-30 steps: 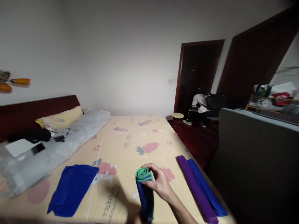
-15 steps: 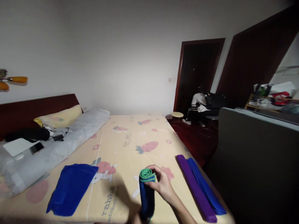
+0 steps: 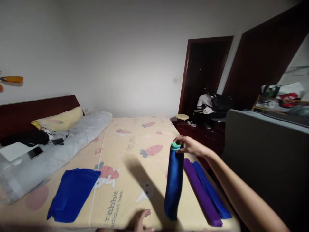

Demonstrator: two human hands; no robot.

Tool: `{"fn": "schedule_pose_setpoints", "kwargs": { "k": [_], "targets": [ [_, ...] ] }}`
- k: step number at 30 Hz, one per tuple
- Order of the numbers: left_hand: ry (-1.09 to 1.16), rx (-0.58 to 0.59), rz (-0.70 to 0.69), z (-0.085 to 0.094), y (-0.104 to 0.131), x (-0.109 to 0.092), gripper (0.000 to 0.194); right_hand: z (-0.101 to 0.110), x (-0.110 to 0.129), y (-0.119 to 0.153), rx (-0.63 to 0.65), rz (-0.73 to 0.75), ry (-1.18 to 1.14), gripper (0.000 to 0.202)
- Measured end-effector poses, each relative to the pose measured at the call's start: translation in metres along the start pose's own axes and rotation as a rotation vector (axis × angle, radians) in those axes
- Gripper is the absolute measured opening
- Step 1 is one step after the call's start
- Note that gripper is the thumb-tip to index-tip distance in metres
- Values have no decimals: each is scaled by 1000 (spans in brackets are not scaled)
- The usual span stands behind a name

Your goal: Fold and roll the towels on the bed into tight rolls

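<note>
A dark blue towel roll with a green edge hangs nearly upright over the bed. My right hand pinches its top end between thumb and fingers. At the near edge of the bed, my left hand is apart from the roll, its thumb and finger spread around nothing. To the right of the roll lie a purple rolled cloth and a blue rolled cloth, side by side. A blue folded cloth rests flat on the left.
The patterned bed sheet spreads under everything. A grey quilt runs along the left with a phone on it. A dark grey panel stands at the right. Further back, a person sits bent over near a stool.
My right hand has lifted the towel roll up and to the right, toward the purple cloth. My left hand has let go of its lower end and opened.
</note>
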State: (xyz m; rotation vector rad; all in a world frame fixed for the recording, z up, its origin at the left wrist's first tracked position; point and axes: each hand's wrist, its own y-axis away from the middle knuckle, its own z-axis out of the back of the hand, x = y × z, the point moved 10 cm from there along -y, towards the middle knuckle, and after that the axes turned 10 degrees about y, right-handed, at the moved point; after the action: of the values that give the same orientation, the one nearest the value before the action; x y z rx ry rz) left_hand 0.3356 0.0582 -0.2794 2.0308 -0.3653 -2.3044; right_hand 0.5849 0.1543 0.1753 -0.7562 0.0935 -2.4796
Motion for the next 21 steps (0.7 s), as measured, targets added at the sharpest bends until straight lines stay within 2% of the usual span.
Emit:
{"fn": "schedule_pose_setpoints", "kwargs": {
  "k": [3, 6, 8, 10, 11, 13, 15, 17, 21],
  "targets": [
    [-28, 30, -88, 2, 3, 10, 60, 39, -35, -18, -11, -25, 99, 34],
    [-34, 15, -70, 5, 0, 23, 59, 84, -71, -29, -161, -124, 283, 38],
    [-7, -2, -57, 6, -2, 26, 58, 109, -88, -28, -267, -173, 394, 38],
    [19, -17, -30, 7, -3, 25, 54, 120, -100, -18, -330, -181, 441, 35],
    [21, -22, -12, 8, -3, 23, 51, 119, -107, -11, -340, -174, 448, 32],
    [3, -23, 15, 9, 0, 18, 47, 103, -123, 11, -345, -174, 461, 26],
    [-19, -29, 25, 10, 3, 11, 43, 70, -146, 45, -340, -209, 474, 22],
    [-23, -38, 14, 12, 5, 7, 39, 20, -175, 89, -314, -282, 474, 22],
    [-13, -57, -12, 13, 6, 11, 36, -103, -232, 196, -270, -478, 419, 34]
  ]
}}
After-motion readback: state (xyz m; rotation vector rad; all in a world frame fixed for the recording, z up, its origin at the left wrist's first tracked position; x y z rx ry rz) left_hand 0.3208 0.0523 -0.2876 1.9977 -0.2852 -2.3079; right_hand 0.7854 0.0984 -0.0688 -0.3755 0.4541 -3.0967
